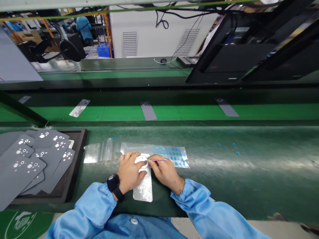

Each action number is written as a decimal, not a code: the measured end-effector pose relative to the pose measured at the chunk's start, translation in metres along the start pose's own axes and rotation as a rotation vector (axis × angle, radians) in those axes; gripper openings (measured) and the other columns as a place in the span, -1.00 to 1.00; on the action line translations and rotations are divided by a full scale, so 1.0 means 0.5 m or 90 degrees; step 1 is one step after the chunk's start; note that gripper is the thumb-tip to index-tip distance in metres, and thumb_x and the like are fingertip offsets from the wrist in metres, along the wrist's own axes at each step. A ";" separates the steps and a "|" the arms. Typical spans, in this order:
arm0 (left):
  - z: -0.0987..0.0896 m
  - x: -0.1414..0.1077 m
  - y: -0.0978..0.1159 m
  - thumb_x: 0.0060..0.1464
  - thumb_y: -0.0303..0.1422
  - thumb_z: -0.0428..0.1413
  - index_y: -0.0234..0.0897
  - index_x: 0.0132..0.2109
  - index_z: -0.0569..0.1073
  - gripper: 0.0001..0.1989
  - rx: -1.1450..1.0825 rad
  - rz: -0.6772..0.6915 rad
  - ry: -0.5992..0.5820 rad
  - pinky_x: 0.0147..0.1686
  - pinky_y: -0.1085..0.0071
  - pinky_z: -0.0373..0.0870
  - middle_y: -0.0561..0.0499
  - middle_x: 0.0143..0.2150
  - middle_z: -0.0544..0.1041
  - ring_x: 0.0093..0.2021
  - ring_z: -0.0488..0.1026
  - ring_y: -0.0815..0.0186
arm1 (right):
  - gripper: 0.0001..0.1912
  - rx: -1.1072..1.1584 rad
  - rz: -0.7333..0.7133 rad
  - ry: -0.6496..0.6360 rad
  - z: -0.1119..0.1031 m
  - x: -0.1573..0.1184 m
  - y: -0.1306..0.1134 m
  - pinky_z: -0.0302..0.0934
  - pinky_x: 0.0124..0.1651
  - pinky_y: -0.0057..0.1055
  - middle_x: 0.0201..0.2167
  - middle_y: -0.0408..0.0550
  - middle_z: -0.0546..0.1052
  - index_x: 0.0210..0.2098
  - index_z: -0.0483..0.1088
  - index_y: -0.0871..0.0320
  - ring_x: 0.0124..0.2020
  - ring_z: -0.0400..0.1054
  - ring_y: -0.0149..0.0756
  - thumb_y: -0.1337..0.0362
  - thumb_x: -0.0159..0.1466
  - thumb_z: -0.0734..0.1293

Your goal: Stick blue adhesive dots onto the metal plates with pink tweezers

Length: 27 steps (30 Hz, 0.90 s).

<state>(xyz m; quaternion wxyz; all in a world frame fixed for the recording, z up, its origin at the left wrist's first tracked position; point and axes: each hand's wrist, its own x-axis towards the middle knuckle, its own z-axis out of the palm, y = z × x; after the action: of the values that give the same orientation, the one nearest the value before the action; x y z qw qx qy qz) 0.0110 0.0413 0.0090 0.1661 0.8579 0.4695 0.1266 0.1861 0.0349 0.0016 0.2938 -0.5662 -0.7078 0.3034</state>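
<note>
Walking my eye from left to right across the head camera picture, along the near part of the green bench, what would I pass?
Grey perforated sheets → the right rim of a black tray → a clear plastic bag → left hand holding a white piece → right hand holding a pink stick.

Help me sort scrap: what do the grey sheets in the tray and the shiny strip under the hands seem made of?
The grey sheets look like matt plastic or coated metal: dull faces, crisp holes. The shiny strip looks like metal foil or metallised film, with bright mottled reflections.
</note>
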 end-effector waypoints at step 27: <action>0.050 -0.010 -0.007 -0.09 -0.32 0.25 -0.25 -0.01 0.30 -0.52 -0.040 -0.083 0.112 -0.04 -0.01 0.26 -0.20 0.11 0.29 0.08 0.28 -0.02 | -0.93 -0.174 0.064 -0.143 -0.030 0.080 -0.047 0.23 -0.24 -0.38 -0.38 0.01 0.44 -0.47 0.35 0.17 -0.32 0.37 -0.23 0.44 0.04 0.32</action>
<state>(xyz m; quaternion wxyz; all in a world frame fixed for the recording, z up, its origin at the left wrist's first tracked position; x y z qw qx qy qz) 0.0151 0.0348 -0.0156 0.1589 0.8054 0.5329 0.2053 0.1757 0.0714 0.0320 0.1178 -0.5982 -0.7416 0.2799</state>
